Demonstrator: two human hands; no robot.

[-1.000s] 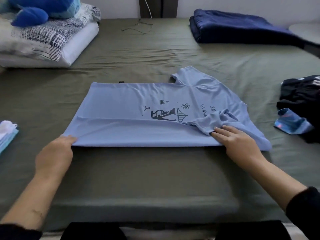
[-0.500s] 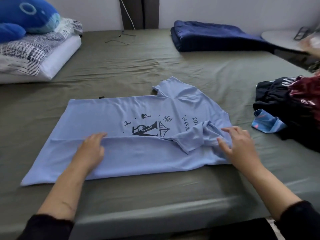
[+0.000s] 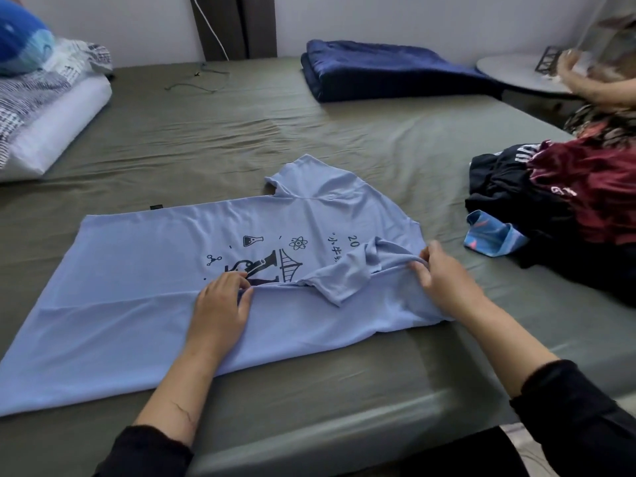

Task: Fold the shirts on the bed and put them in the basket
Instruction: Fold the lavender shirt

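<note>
Both hands moved inward; left hand (image 3: 220,301) and right hand (image 3: 444,277) pinch shirt (image 3: 137,270).

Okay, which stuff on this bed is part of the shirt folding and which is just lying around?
Part of the job:
- light blue shirt, pinched along its folded edge by the left hand and right hand
- pile of dark and maroon clothes

Just lying about:
- folded navy blanket
- pillows
- blue plush toy
- cable

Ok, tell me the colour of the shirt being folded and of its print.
The shirt is light blue; its print is dark navy or black. Head view.
</note>
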